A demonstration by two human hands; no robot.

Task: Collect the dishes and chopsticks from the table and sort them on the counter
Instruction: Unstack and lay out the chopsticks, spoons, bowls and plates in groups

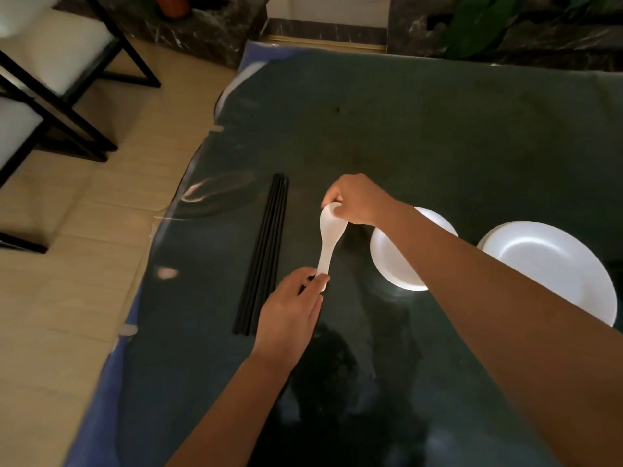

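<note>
A white spoon (328,237) lies lengthwise on the dark glass table (421,136). My right hand (357,198) pinches its bowl end at the far tip. My left hand (291,313) grips its handle end near me. Left of the spoon, several black chopsticks (264,254) lie bunched side by side. A white bowl (387,254) sits right of the spoon, partly hidden by my right forearm. A stack of white plates (553,264) stands further right.
The table's left edge (161,230) runs along a beige tiled floor. Black-framed chairs with white cushions (57,52) stand at the far left. A dark marble ledge with green plants (478,25) lines the back.
</note>
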